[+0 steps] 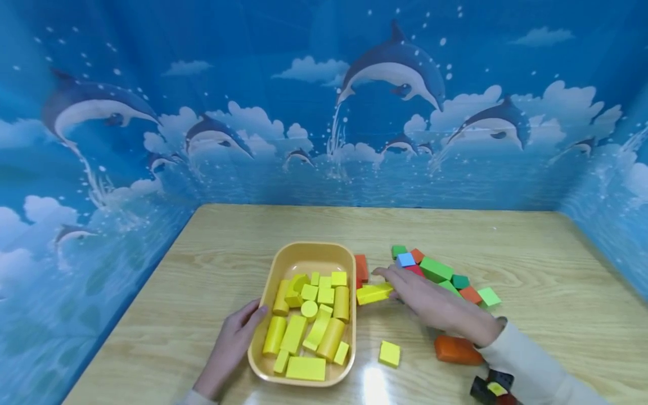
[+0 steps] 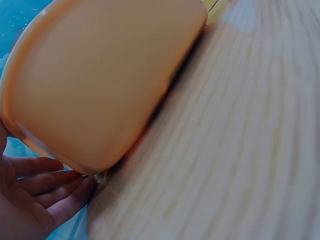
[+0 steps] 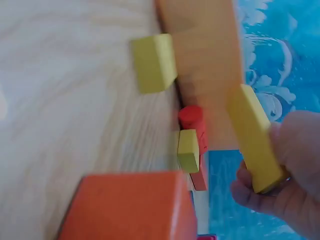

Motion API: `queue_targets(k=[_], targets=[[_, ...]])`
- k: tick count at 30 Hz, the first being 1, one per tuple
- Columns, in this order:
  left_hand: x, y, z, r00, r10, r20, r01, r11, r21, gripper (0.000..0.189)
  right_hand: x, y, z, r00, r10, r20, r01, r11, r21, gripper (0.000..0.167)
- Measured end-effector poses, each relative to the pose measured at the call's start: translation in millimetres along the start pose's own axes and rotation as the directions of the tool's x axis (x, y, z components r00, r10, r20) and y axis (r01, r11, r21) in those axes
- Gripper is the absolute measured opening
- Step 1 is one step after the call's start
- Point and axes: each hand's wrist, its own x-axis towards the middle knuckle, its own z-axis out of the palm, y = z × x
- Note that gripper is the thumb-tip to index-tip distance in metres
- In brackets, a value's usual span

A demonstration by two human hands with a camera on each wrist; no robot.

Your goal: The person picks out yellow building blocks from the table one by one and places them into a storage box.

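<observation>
A yellow-orange plastic tray (image 1: 309,250) holds several yellow blocks (image 1: 293,334), among them cylinders, cubes, arches and flat bricks. My left hand (image 1: 235,337) holds the tray at its left side, thumb over the rim. In the left wrist view, its fingers (image 2: 50,187) lie against the outer wall near the bottom. My right hand (image 1: 430,298) pinches a long yellow block (image 3: 255,140) between thumb and fingers, just right of the tray's right rim. A square yellow block (image 1: 390,354) lies on the table below that hand.
Red blocks (image 1: 361,267) lie close along the tray's right side, with a small yellow block (image 3: 189,150) by a red cylinder (image 3: 191,117). Green, red and blue blocks (image 1: 436,270) are heaped beyond my right hand. An orange block (image 1: 455,350) lies near my right wrist.
</observation>
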Motion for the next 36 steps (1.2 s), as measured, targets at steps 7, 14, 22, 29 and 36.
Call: queue_targets(k=[7,14,22,29,36], targets=[[0.2,0.4,-0.6,1.000,0.007,0.003,-0.007,1.000,0.002,0.043,6.7,-1.7,-7.7,0.971,0.238,-0.009,-0.188,0.787,0.587,0.037],[0.8,0.7,-0.3,1.000,0.010,0.001,-0.010,1.000,-0.008,0.041,30.1,-5.1,-9.7,0.966,0.256,-0.021,-0.183,0.745,0.641,0.038],[2.3,0.4,-0.1,1.000,0.015,-0.010,-0.015,1.000,0.007,0.040,61.0,-26.2,-4.4,0.968,0.151,-0.200,-0.067,0.925,0.375,0.024],[1.6,-0.5,-0.5,1.000,0.019,-0.010,-0.019,1.000,0.004,0.041,91.2,-37.0,7.3,0.935,0.026,-0.353,-0.001,0.997,0.071,0.025],[0.9,-1.7,0.0,1.000,0.011,-0.004,-0.011,1.000,0.008,0.041,110.0,-36.4,25.2,0.926,-0.084,-0.367,0.027,0.987,-0.159,0.011]])
